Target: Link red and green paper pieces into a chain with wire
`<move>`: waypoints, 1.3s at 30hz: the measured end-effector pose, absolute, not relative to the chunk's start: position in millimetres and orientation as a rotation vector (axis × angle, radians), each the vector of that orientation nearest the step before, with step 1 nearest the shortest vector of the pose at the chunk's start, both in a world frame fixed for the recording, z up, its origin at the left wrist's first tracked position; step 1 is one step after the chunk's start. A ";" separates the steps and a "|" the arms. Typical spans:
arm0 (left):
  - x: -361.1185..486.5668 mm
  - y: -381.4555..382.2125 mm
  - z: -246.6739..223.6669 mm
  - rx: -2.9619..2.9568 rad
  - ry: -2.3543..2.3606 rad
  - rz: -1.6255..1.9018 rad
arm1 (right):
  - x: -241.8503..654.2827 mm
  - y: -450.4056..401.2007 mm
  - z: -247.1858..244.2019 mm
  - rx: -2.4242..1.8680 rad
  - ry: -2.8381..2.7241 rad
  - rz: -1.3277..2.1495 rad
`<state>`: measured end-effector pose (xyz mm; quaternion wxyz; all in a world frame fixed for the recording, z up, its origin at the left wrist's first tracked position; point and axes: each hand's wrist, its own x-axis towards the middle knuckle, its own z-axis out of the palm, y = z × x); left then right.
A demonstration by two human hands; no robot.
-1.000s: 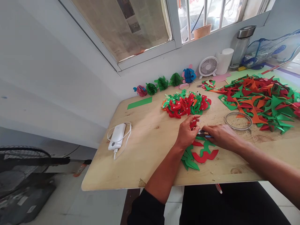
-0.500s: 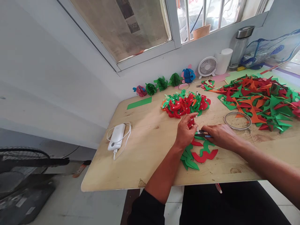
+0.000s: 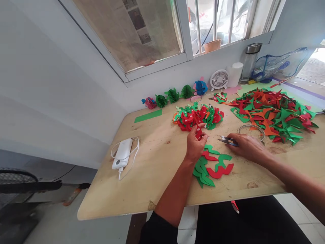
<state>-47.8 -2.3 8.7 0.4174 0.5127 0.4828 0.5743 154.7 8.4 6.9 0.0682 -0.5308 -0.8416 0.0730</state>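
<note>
Pinched in my left hand (image 3: 195, 146) is a small red paper cutout (image 3: 198, 133) with white squares on it. My right hand (image 3: 245, 145) grips small thread snips (image 3: 228, 140), their blades pointing left and apart from the red piece. A whitish bit shows at the snips' blades. On the table below my hands lie loose green cutouts (image 3: 203, 171) and a wavy red cutout (image 3: 220, 171). Just beyond my left hand is a heap of red and green cutouts (image 3: 194, 117), many dotted with white squares.
A large pile of paper scraps (image 3: 274, 113) covers the right side, with a metal ring (image 3: 251, 128) before it. A white power bank (image 3: 123, 153) with cable lies left. Folded paper ornaments (image 3: 173, 95), a small fan (image 3: 219, 80) and a glass bottle (image 3: 250, 64) line the wall.
The snips in my right hand have moved right, away from my left hand and the red cutout. My left hand keeps its pinch. The camera view has shifted slightly.
</note>
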 end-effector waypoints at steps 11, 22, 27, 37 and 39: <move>-40.9 -10.0 17.9 1.185 1.068 1.369 | 209.8 -13.8 6.7 -1.948 -2.219 -0.086; -42.1 -9.2 16.3 1.112 1.033 1.376 | 217.1 -16.1 8.1 -2.047 -2.133 -0.130; -42.1 -10.0 17.8 1.069 0.986 1.381 | 221.2 -17.4 9.9 -1.923 -2.135 -0.321; -42.8 -8.8 17.0 0.977 0.931 1.367 | 146.4 -6.8 35.4 -1.184 -2.255 0.207; -43.7 -7.9 17.0 0.968 0.939 1.380 | 129.1 -2.9 35.1 -1.083 -2.283 0.276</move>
